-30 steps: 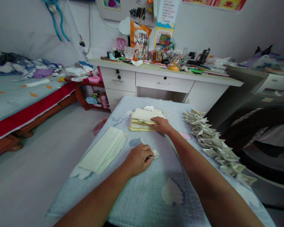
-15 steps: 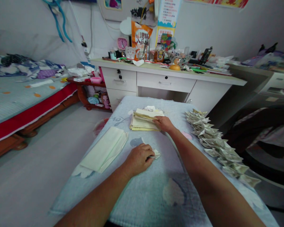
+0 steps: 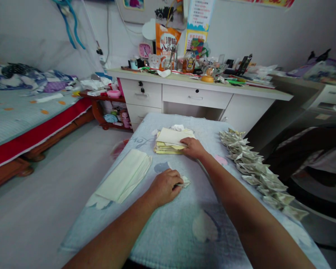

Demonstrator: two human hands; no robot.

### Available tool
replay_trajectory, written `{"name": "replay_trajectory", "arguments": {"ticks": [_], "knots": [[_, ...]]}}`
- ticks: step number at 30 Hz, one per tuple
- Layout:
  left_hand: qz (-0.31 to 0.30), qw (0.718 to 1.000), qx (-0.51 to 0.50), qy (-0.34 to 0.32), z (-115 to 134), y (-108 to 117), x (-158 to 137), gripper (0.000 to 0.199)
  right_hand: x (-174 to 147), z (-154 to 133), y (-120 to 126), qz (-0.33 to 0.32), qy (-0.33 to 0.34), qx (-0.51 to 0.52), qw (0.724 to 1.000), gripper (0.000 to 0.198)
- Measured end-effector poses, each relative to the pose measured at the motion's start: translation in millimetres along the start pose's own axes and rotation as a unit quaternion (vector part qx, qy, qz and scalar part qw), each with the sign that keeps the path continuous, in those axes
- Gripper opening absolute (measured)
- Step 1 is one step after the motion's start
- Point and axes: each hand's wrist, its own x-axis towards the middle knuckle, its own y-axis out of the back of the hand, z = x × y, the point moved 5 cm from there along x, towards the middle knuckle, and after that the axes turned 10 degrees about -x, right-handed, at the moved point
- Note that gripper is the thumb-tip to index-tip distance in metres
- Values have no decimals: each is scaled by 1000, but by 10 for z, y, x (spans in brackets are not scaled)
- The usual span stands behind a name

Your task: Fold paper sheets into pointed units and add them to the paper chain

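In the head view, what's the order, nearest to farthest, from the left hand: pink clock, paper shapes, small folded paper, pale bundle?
1. Small folded paper: in the left hand.
2. Pale bundle: on the left.
3. Paper shapes: along the right edge.
4. Pink clock: back on the desk.

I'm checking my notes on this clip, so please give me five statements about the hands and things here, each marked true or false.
1. The right hand touches the paper stack. True.
2. The left hand is on the paper stack too. False: it is nearer the person, with a small paper at its fingers.
3. The folded papers lie to the right of the paper stack. True.
4. The pale sheets lie under the left hand. False: they lie apart, to its left.
5. The jar stands on the desk. True.
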Motion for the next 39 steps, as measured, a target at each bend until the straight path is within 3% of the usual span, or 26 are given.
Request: {"name": "replay_trajectory", "arguments": {"ticks": [3,8,11,17,39], "knots": [[1,1000,-1,0,7,9,1,17,-77,-91,10,16,8,-33,999,42],[1,1000,-3,0,10,12,7,16,-100,-171,46,-4,11,-71,997,29],[1,1000,-2,0,7,8,12,16,-54,-135,77,-10,0,-70,998,27],[-1,1000,0,2,20,9,12,15,50,22,99,-30,-42,-62,997,41],[0,1000,-4,0,12,14,9,17,85,61,134,-38,-31,-42,998,41]]}}
